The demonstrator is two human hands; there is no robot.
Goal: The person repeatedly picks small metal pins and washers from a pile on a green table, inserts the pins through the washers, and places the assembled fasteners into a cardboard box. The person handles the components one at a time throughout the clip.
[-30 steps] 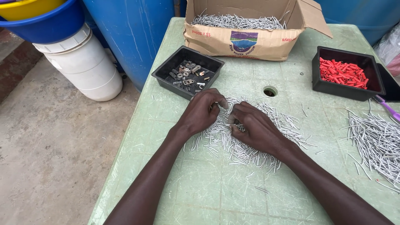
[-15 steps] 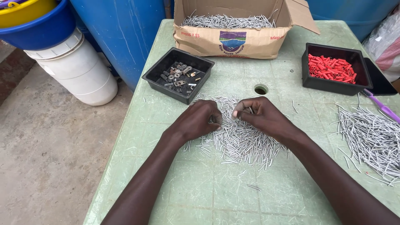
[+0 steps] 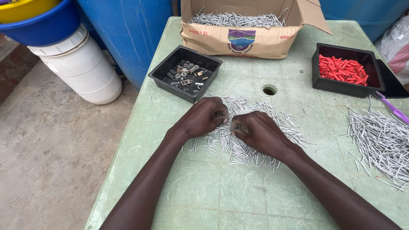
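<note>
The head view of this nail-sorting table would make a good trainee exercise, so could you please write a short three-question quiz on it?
1. True or false: the left hand and right hand both rest on the pile of nails at the middle of the green table.
2. Which container holds the red plugs? A. the cardboard box B. the right black tray C. the left black tray
3. Fill in: the cardboard box is filled with loose silver ____.

Key: 1 true; 2 B; 3 nails.
</note>
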